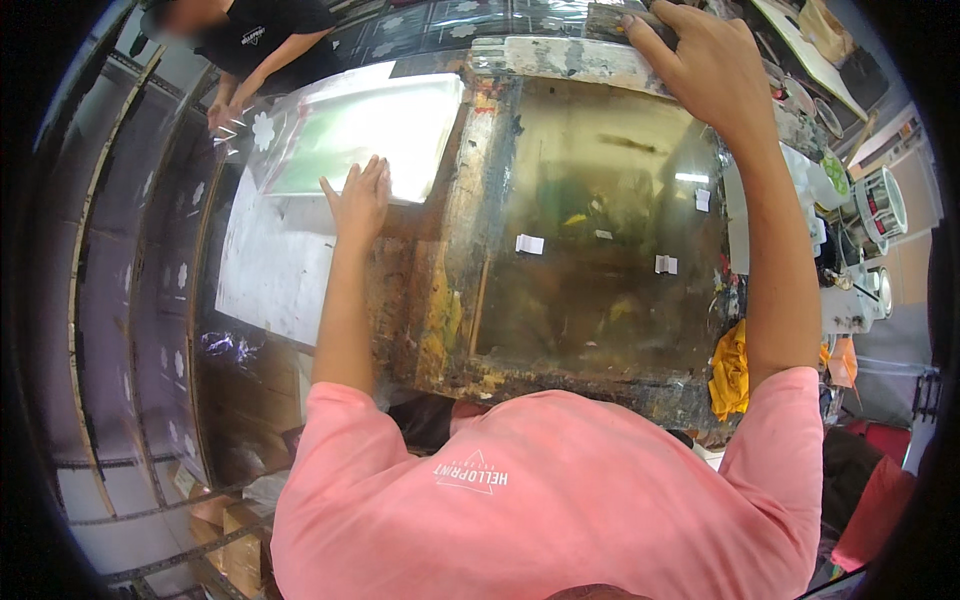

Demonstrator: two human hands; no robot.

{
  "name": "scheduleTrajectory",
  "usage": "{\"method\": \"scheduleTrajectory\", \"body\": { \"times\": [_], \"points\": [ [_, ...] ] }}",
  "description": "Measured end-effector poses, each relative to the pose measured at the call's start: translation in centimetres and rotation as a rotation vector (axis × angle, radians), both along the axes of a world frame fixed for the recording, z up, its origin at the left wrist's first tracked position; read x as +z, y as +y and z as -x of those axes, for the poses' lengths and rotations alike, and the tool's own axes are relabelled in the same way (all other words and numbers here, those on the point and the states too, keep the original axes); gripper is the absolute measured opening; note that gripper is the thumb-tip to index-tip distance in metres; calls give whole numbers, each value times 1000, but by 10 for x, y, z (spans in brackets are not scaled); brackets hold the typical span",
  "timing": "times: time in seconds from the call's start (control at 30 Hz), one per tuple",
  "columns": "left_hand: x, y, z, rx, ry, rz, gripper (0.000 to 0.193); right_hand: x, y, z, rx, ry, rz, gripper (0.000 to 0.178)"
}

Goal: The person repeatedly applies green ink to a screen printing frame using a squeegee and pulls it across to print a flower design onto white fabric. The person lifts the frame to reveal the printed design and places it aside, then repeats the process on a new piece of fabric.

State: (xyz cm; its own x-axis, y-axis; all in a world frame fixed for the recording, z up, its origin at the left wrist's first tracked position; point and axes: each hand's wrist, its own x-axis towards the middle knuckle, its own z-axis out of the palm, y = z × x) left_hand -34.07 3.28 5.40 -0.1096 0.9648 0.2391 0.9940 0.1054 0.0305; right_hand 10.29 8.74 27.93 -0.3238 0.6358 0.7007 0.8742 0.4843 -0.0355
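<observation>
My left hand [360, 203] lies spread on the stacked clear plastic sheets [375, 120], left of the glass panel [590, 320]; beyond it, my right hand [705, 60] meets a wooden bar [606, 22], grip unclear. Sheets are stacked ready; work on the panel looks unstarted.

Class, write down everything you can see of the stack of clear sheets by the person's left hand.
The stack of clear sheets looks like thin, glossy plastic, whitish with a pale green tint and bright glare. It lies flat, its right edge fairly straight, its layers looser toward the left. It sits left of the large framed panel, partly over a white sheet. The left hand rests spread on its near edge. The sheet count cannot be told.
</observation>
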Motion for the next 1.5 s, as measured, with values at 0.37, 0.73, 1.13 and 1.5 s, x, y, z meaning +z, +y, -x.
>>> {"method": "scheduleTrajectory", "body": {
  "times": [0.37, 0.73, 1.13, 1.5],
  "points": [
    [72, 26, -9, -177, -110, -186, 41, 1, 4, -6, -1, 21, -45, 48],
    [-6, -1, -259, -473, -323, 185, 55, -2, 19, -4, 13, -14, -33, 52],
    [-53, -31, -363, -726, -186, 46, 122, 5, 23, -8, 18, -11, -19, 54],
    [-51, -35, -360, -804, -245, -14, 117, 10, 18, -6, -6, -18, 10, 54]
  ]
}}
